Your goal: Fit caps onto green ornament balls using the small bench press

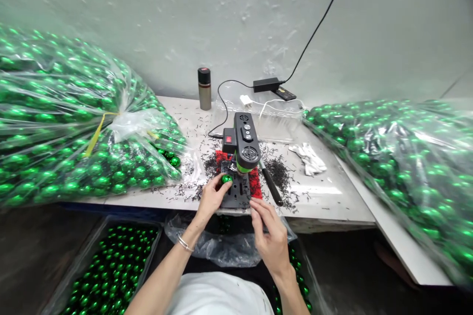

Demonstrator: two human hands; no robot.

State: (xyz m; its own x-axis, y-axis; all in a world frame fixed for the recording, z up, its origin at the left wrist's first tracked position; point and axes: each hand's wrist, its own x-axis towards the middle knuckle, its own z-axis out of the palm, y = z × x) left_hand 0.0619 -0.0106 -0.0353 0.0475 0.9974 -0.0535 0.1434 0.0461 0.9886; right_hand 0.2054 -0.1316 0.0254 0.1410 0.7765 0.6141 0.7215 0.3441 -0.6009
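Observation:
My left hand [212, 196] pinches a shiny green ball [226, 178] between thumb and fingers, over the black slotted base plate [236, 200] of a small bench machine. The machine's black head [247, 145], with a green ring underneath, stands just right of and above the ball. At the plate's front right corner is my right hand [269, 234], its thumb and fingertips drawn together; anything between them is too small to make out. A black-handled lever [271, 185] slants along the machine's right side. Red material [255, 183] shows beside the plate.
Clear bags of green balls [48, 157] [399, 157] flank the table. Black shavings [277, 172] lie around the machine. White gloves [308, 159], a bottle [204, 89] and a power adapter [266, 84] are on the table. Below left stands a bin of balls [111, 261].

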